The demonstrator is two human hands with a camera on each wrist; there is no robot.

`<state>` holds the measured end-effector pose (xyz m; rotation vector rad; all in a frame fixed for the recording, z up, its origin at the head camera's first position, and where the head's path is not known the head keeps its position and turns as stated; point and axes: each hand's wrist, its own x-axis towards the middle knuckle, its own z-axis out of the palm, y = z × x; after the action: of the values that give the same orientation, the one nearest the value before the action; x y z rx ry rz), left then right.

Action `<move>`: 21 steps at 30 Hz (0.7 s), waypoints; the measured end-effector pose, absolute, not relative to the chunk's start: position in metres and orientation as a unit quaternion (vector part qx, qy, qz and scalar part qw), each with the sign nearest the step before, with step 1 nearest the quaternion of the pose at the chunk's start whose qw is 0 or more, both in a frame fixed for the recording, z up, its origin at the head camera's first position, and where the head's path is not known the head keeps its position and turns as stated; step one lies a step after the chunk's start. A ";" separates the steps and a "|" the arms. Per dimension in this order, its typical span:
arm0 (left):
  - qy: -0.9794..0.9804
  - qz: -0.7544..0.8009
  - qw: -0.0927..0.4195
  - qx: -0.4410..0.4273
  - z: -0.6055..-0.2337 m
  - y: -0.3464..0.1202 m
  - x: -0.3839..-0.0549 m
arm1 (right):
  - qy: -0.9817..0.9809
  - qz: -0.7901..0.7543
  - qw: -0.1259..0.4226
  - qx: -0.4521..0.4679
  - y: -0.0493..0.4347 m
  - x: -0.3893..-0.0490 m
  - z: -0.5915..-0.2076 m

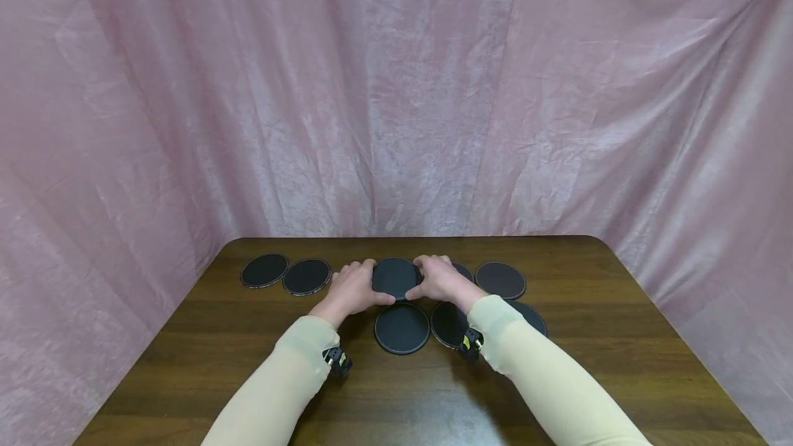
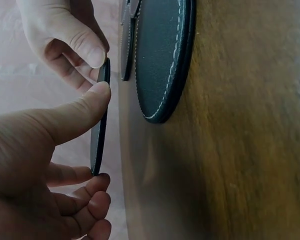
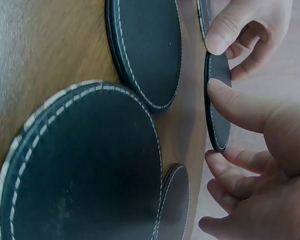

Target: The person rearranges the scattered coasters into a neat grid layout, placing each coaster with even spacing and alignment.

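I have the thumb and fingers of the left hand [image 1: 352,288] pinching the left rim of a round dark disc [image 1: 395,279], and those of the right hand [image 1: 442,278] pinching its right rim, the thumb tips near each other along the near edge. The wrist views show me this disc raised off the wooden table [image 1: 396,398], over its far middle. Nearer to me lies a stitched disc [image 1: 401,328], with a second dark disc [image 1: 447,325] just to its right. Beyond the right hand I see a brownish disc [image 1: 500,280]; well left, a pair of black discs [image 1: 306,277]. Pale sleeves [image 1: 275,374] cover both forearms, and a pink curtain [image 1: 396,88] hangs behind.
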<state>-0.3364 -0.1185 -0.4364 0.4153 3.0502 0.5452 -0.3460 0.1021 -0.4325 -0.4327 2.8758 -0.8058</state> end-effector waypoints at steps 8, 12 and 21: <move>0.976 0.179 0.019 0.126 -0.443 -0.113 -0.347 | 0.953 -0.262 0.050 -0.144 0.107 -0.352 -0.436; 0.977 0.174 0.021 0.125 -0.446 -0.109 -0.351 | 0.956 -0.247 0.043 -0.150 0.108 -0.356 -0.439; 0.977 0.171 0.032 0.121 -0.451 -0.104 -0.357 | 0.962 -0.220 0.047 -0.157 0.110 -0.362 -0.442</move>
<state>-0.3568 -0.1037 -0.4511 0.3728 3.0097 0.5277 -0.3623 0.1099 -0.4425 -0.4775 2.9341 -0.6708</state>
